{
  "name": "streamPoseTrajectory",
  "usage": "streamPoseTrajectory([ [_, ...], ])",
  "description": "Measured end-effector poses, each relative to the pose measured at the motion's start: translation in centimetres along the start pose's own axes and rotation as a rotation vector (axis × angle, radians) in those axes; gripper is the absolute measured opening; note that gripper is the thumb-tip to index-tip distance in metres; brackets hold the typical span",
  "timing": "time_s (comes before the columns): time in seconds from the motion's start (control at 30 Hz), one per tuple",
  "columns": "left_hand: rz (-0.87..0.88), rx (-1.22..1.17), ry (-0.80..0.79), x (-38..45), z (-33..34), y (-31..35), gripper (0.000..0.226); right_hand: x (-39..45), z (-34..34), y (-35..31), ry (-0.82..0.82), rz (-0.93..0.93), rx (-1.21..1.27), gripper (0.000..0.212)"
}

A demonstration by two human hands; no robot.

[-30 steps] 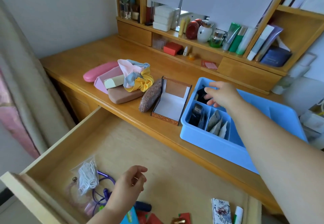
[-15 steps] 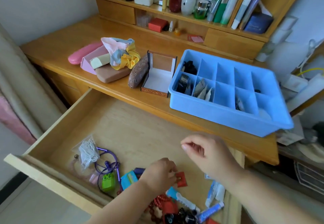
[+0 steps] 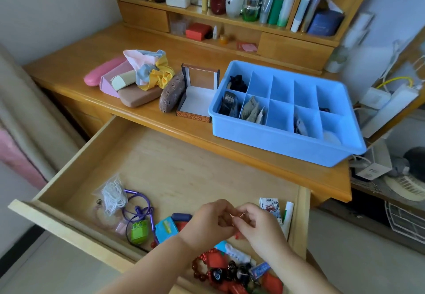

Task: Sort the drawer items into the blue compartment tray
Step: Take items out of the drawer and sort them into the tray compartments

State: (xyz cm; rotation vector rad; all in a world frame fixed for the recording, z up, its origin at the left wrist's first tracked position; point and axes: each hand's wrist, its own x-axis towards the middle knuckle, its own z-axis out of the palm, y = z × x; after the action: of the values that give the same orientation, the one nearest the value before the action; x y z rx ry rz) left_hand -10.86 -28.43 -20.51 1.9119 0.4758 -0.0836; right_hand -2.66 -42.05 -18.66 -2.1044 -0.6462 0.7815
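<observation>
The blue compartment tray [image 3: 287, 148] stands on the desk at right; some of its cells hold dark items and folded paper packets. Below it the open wooden drawer [image 3: 184, 167] has its items heaped along the front: a bag of white cord [image 3: 112, 198], a purple cable [image 3: 138, 211], a green toy [image 3: 139, 231], a blue pack [image 3: 165, 229] and red beads [image 3: 202, 268]. My left hand [image 3: 211, 222] and my right hand [image 3: 255, 227] meet over this heap with curled fingers. Together they pinch a small red item [image 3: 239, 236], mostly hidden by the fingers.
Left of the tray sit an open brown box [image 3: 197, 100], a patterned case [image 3: 172, 93], and a pile of pink cases and cloth [image 3: 138, 75]. A patterned packet [image 3: 270, 206] and a white tube [image 3: 288, 215] lie at the drawer's right wall. Bottles line the back shelf.
My right hand left the tray and came down to the drawer front. It has joined my left hand on the small red item picked from the heap.
</observation>
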Motion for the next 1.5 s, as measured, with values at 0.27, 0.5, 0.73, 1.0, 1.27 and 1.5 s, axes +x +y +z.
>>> streamPoseTrajectory([
  [0.27, -0.086, -0.330, 0.453, 0.7, -5.2, -3.1, 0.031, 3.7, -6.9, -12.8, 0.300, -0.527, 0.083, 0.008],
  [0.5, -0.150, -0.198, 0.445, 0.8, -6.3, -5.3, 0.034, 17.0, -13.0, -20.2, 0.514, -0.303, 0.097, 0.012],
  [0.73, -0.109, -0.147, 0.430, 0.8, -6.2, -4.9, 0.033, 16.8, -13.0, -16.9, 0.425, -0.227, 0.090, 0.020],
  [1.0, 0.266, -0.233, 0.652, 4.2, -8.6, 7.0, 0.019, 5.0, -13.1, -7.8, 0.563, -0.479, -0.375, 0.012],
  [1.27, -0.085, -0.144, 0.613, 10.0, -12.2, 13.0, 0.022, 0.6, -9.9, -5.5, 0.423, -0.455, -0.247, 0.013],
  [1.5, -0.046, -0.157, 0.595, 8.9, -10.2, 12.8, 0.014, 1.4, -13.0, -5.8, 0.334, -0.146, 0.324, 0.018],
])
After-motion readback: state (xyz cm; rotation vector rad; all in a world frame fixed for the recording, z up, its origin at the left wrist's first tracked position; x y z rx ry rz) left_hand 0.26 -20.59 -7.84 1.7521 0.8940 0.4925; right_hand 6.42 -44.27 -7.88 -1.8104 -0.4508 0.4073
